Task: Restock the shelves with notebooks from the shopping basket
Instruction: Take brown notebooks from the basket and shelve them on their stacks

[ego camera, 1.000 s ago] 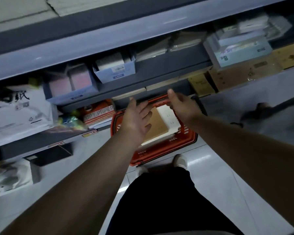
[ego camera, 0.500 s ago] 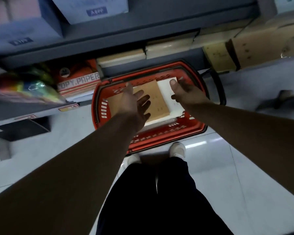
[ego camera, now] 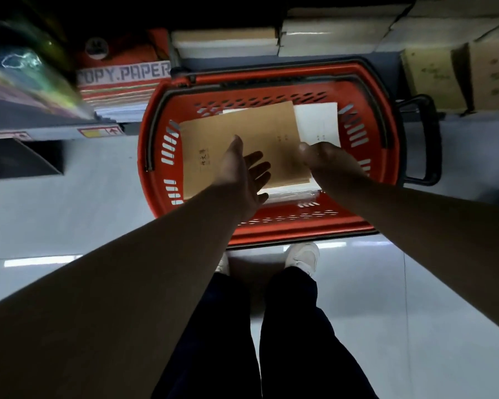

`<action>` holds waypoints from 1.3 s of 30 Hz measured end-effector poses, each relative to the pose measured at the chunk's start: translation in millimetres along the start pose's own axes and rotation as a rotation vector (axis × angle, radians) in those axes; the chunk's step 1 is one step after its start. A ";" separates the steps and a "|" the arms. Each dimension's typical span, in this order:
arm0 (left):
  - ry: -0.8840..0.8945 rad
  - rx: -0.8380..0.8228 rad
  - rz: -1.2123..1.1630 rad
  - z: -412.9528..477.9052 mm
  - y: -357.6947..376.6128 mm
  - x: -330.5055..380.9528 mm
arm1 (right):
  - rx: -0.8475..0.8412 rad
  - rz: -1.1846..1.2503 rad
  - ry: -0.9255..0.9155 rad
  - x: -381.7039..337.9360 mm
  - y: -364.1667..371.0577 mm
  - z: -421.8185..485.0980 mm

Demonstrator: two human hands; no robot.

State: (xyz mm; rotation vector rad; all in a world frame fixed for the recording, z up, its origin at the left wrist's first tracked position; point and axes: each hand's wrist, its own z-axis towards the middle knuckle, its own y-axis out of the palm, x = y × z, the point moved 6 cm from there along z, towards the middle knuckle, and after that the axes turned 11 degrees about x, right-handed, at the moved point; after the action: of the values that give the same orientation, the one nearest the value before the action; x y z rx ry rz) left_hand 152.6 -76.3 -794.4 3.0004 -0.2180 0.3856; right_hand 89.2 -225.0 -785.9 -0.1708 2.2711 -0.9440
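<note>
Head view: left grip (ego camera: 242,177) is hovering open and empty over the brown notebook (ego camera: 242,131), lying long-axis left-right in the shopping basket (ego camera: 271,228); right grip (ego camera: 329,162) is curling at its right edge, hold unclear.

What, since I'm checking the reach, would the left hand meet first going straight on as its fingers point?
Probably the brown notebook in the red basket; the left hand points open fingers at its cover, though depth is unclear.
</note>
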 end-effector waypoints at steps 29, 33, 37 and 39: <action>-0.179 0.041 -0.027 53.2 -21.5 -55.6 | -0.204 -1.000 -0.736 -3.1 62.4 49.1; -0.166 0.050 -0.047 49.9 -16.2 -55.3 | -0.144 -1.014 -0.759 -6.4 56.6 41.6; -0.094 0.017 -0.120 40.4 -6.5 -43.3 | -0.004 -0.827 -0.962 -31.2 44.9 7.2; -0.067 -0.034 -0.168 31.2 -0.5 -33.8 | 0.047 -0.688 -1.057 -43.5 36.8 -17.9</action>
State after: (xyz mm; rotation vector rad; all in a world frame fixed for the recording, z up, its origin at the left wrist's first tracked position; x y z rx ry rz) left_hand 127.9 -75.5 -833.1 2.9714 0.0224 0.2615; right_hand 116.3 -172.3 -778.3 -1.1758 1.1884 -0.8995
